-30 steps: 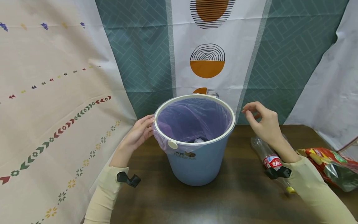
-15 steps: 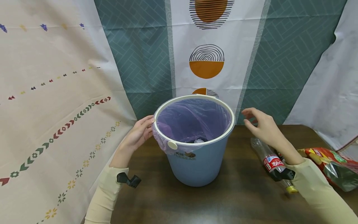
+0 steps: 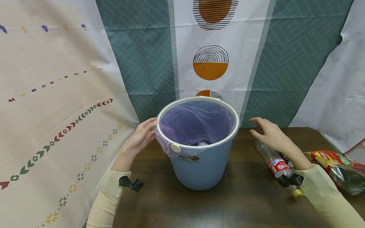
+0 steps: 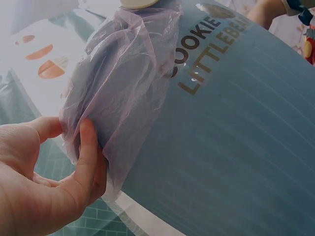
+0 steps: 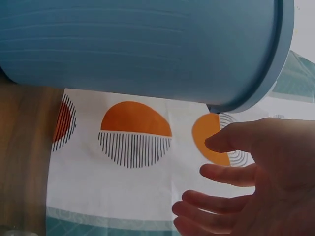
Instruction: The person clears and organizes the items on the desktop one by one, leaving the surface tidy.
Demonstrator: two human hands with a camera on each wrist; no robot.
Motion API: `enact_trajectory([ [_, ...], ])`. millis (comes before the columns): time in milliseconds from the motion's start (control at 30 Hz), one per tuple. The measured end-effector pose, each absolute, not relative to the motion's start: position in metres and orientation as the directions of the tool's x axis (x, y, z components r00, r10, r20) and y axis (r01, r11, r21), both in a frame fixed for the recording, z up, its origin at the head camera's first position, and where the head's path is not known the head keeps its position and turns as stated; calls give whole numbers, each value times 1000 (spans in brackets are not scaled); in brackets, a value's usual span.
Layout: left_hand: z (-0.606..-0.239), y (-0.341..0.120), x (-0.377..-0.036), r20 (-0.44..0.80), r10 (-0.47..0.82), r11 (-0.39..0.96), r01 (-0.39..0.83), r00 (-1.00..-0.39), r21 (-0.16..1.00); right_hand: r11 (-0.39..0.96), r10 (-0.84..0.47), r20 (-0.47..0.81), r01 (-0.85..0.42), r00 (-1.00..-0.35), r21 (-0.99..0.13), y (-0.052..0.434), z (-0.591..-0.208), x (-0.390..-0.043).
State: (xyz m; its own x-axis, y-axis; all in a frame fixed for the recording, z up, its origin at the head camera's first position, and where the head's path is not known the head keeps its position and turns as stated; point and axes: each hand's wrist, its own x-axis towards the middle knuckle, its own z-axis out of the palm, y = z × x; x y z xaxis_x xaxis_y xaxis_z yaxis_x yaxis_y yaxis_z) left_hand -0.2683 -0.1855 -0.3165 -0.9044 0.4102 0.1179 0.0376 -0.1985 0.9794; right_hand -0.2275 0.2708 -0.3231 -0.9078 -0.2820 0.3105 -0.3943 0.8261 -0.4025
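"Head view, starting at the left: what is the left hand (image 3: 139, 136) doing?"

"Its fingers touch the near-left of the bucket's rim (image 3: 238, 122), against the purple liner (image 3: 196, 123) folded over it. Whether they pinch the film, I can't tell."

"And the bucket (image 3: 201, 167)?"

"Upright in the middle of the table (image 3: 242, 202). I'd judge it light, stiff plastic, smooth enough to slide. Something whitish shows low inside; I can't make out what."

"Where would you take hold?"

"By the rim, at the left and right together. It looks the firmest part. The liner I'd call thin, slippery and easily torn, so I wouldn't lift by that alone."

"The right hand (image 3: 268, 134)?"

"Well apart from the left, holding nothing, fingers loosely parted, just to the right of the bucket."

"Further right?"

"A clear bottle (image 3: 278, 166) on its side, partly hidden by the right wrist; probably light, crushable and apt to roll. Then a snack bag (image 3: 336, 171), likely crinkly and soft."
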Motion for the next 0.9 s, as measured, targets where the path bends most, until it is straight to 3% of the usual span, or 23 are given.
enact_trajectory([
  [233, -316, -186, -269, 121, 417, -201, 38, -901, 979, 835, -294, 264, -381, -919, -396, 281, -337, -232],
  [500, -316, -186, -269, 122, 417, -207, 36, -901, 978, 853, -235, 166, -285, -958, -438, 290, -352, -238],
  [900, -316, -186, -269, 132, 427, -207, 46, -894, 977, 890, -192, 46, -193, -980, -413, 302, -376, -238],
])
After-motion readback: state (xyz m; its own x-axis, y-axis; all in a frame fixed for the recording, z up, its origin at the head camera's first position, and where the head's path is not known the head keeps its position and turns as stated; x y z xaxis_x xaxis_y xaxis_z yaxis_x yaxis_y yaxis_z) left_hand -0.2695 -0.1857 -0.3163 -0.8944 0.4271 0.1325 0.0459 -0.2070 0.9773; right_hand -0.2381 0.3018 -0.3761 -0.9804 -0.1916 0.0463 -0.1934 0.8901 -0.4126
